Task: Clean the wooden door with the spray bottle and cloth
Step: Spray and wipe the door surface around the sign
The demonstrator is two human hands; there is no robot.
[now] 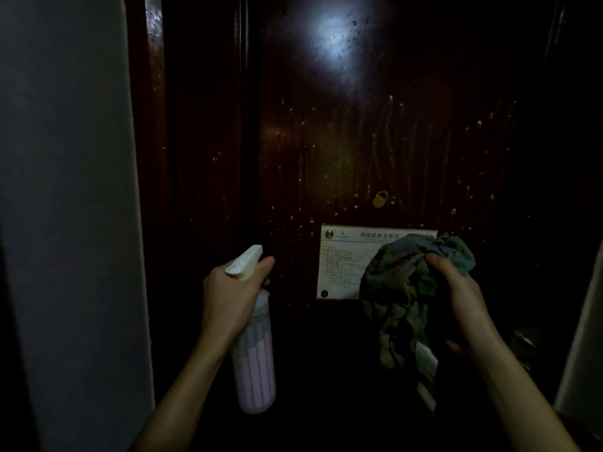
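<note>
A dark reddish wooden door (359, 141) fills the view, speckled with droplets and faint wipe streaks. My left hand (228, 295) grips a pale pink spray bottle (256, 360) by its neck, white nozzle pointing at the door. My right hand (456, 288) holds a bunched grey-green cloth (401, 288) against the right part of a white floor-plan sign (342, 262) fixed to the door. Part of the cloth hangs down below the hand.
A brass peephole cover (380, 199) sits above the sign. The door frame (150, 158) and a pale wall (65, 190) stand at the left. A metal door handle (525, 340) shows dimly at the lower right, near another pale surface (584, 337).
</note>
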